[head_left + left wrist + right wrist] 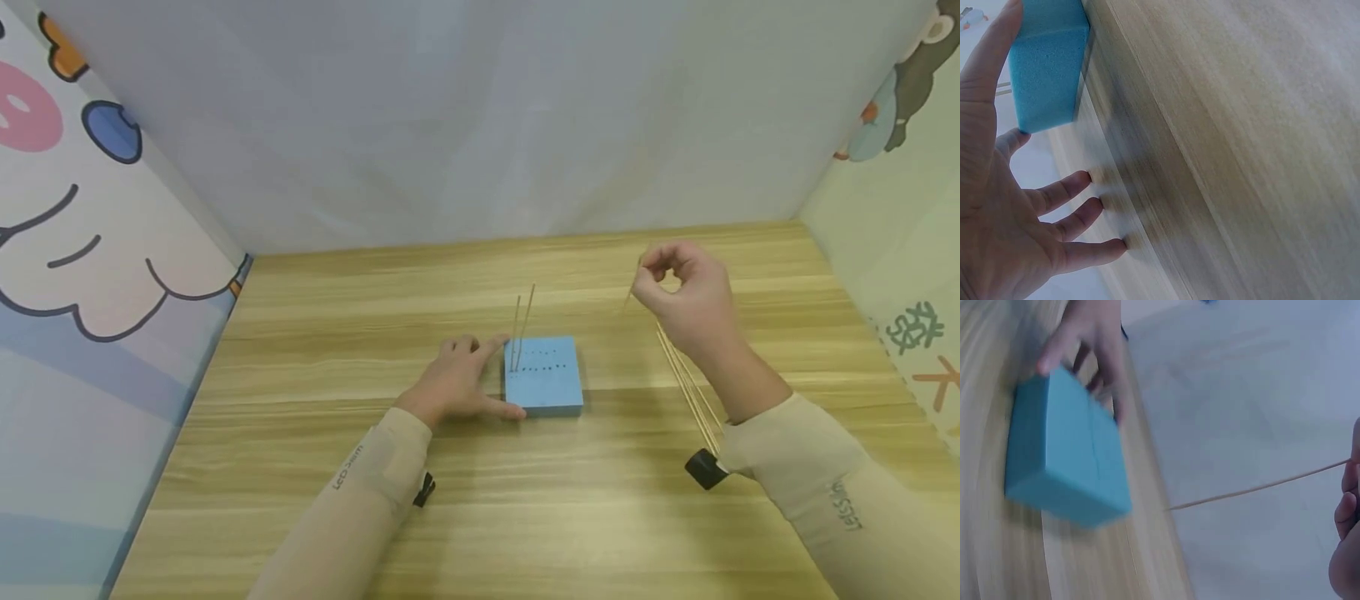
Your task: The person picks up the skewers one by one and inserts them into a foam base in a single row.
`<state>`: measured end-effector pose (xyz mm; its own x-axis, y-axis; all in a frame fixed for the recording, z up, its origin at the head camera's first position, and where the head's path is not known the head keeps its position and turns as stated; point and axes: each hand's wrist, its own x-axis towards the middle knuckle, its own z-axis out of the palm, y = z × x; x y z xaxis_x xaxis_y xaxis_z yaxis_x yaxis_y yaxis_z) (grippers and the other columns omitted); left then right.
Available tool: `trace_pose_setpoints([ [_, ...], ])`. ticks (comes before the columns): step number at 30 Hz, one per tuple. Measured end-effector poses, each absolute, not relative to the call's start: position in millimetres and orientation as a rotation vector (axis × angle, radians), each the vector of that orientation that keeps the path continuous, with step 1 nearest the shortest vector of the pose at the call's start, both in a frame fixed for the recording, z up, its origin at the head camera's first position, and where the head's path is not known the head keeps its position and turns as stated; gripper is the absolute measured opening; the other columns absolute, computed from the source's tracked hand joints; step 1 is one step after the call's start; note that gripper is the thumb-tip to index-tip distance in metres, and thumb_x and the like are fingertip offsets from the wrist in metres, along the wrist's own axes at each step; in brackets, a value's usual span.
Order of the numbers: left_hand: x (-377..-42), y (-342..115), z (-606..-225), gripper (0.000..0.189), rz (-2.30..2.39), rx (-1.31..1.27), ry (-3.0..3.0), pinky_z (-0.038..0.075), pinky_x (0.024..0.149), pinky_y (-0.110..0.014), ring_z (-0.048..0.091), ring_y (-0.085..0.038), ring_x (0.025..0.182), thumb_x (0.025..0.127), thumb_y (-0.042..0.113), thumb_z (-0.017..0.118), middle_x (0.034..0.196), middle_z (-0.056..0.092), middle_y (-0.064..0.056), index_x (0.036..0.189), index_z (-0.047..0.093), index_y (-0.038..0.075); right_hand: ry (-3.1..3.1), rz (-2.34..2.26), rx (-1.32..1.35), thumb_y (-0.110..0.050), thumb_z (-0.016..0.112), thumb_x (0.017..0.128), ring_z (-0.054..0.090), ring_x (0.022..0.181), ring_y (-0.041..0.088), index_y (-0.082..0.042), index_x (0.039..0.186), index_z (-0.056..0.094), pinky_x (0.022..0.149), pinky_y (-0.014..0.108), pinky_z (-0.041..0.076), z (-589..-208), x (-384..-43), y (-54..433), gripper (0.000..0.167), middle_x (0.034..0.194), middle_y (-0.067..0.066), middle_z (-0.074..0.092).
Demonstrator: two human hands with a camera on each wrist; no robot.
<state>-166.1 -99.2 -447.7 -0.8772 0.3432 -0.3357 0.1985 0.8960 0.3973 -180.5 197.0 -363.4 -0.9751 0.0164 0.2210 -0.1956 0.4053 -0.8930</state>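
on the wood-grain table (337,333), near the middle of my head view, i see the blue block (551,392), rows of small holes (536,368) on its top and two thin upright sticks (530,308) standing slightly tilted toward its left side. i have the left hand (459,379) against that side, thumb and forefinger set wide and gripping the near and far corners, the other fingers splayed beside it. well off to the right, the right hand (690,287) is raised above the table, thumb and forefinger pinched narrow on one slender stick (1260,487), its free end touching nothing. below that wrist i make out several loose sticks (684,379) lying on the table.
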Motion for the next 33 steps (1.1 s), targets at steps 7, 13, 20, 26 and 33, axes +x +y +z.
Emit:
trace_pose_setpoints([
  [7,-167,-100,-446,0.123,0.508,0.391,2.648,0.045,0.115,-0.060,0.038,-0.040,0.147,0.069,0.073,0.086,0.157,0.044,-0.019,0.168,0.023,0.036,-2.329,1.752,0.358,0.001,0.060,0.091,0.052,0.093,0.013,-0.005,0.090,0.061,0.095,0.029,0.041,-371,-173,142,0.006,0.094,-0.004,0.060],
  [13,-168,-99,-446,0.123,0.507,0.399,2.644,0.049,0.110,-0.059,0.040,-0.039,0.143,0.069,0.074,0.085,0.155,0.044,-0.019,0.168,0.022,0.036,-2.365,1.765,0.395,0.002,0.061,0.092,0.050,0.096,0.021,-0.003,0.090,0.061,0.092,0.031,0.040,-388,-173,119,0.006,0.097,0.004,0.062],
  [20,-168,-101,-448,0.123,0.487,0.397,2.647,0.050,0.109,-0.057,0.041,-0.037,0.141,0.069,0.076,0.084,0.153,0.046,-0.018,0.168,0.022,0.036,-2.359,1.769,0.399,0.004,0.062,0.089,0.050,0.094,0.024,0.002,0.090,0.061,0.089,0.030,0.040,-399,-175,108,0.002,0.097,0.016,0.063],
  [26,-167,-100,-445,0.122,0.493,0.394,2.642,0.049,0.110,-0.058,0.040,-0.039,0.143,0.070,0.075,0.084,0.155,0.045,-0.019,0.168,0.023,0.034,-2.352,1.758,0.436,0.003,0.061,0.088,0.050,0.093,0.025,0.002,0.090,0.063,0.087,0.028,0.039,-401,-176,107,0.003,0.097,0.019,0.064],
  [33,-166,-100,-446,0.122,0.491,0.398,2.644,0.049,0.110,-0.057,0.040,-0.038,0.143,0.071,0.075,0.084,0.155,0.045,-0.019,0.168,0.023,0.035,-2.384,1.721,0.500,0.003,0.062,0.087,0.049,0.090,0.028,0.001,0.089,0.063,0.084,0.033,0.038,-406,-176,105,0.003,0.091,0.017,0.063],
])
